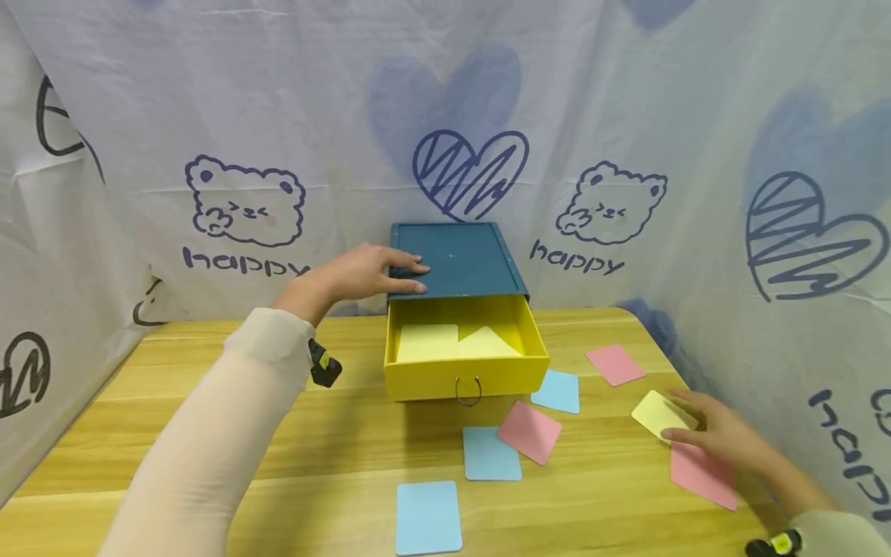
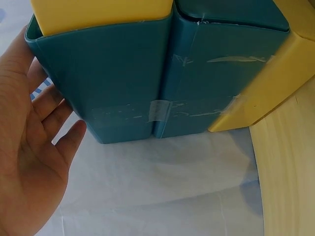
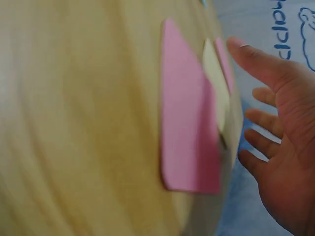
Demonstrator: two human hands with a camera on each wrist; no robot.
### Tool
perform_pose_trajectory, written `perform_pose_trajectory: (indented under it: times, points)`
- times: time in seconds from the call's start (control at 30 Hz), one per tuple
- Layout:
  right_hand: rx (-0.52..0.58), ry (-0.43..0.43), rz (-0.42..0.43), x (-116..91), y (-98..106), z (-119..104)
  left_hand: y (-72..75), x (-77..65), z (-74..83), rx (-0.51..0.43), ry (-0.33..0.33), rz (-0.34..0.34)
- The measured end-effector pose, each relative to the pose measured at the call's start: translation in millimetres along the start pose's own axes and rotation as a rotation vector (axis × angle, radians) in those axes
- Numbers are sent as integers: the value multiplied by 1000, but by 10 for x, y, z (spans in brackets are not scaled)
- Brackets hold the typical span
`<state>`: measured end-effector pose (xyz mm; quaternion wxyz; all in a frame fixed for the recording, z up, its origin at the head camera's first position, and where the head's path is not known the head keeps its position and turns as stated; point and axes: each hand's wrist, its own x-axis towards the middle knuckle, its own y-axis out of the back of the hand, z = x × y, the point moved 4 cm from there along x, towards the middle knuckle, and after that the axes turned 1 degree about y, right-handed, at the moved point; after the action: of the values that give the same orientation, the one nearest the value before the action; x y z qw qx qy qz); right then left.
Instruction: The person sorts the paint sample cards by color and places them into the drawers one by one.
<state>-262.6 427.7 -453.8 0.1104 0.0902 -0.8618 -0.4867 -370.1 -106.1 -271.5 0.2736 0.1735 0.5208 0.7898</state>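
Observation:
My left hand rests on the top of a dark teal box, fingers extended along its left edge. From the box's front a yellow drawer is pulled out, with pale yellow cards lying inside. The left wrist view shows two teal casings joined with clear tape, and my left hand at the outer one. On the right, my right hand reaches over a pale yellow card, thumb and fingers spread apart. A pink card lies partly under that hand.
Blue cards and pink cards lie scattered on the wooden table in front of the drawer and to its right. A printed white curtain hangs behind the table and along its sides.

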Motion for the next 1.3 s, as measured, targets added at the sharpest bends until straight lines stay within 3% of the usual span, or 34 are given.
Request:
perform_pose_trajectory:
  times: [0.47, 0.67, 1.03, 1.3]
  points:
    - [-127, -17, 75, 6, -157, 49, -21, -19, 4, -21, 3, 6]
    - [-134, -55, 52, 19, -168, 15, -27, -29, 10, -23, 6, 14]
    - [-69, -49, 24, 83, -183, -70, -42, -33, -18, -25, 2, 17]
    - [-122, -18, 20, 38, -143, -95, -41, -15, -38, -30, 7, 25]
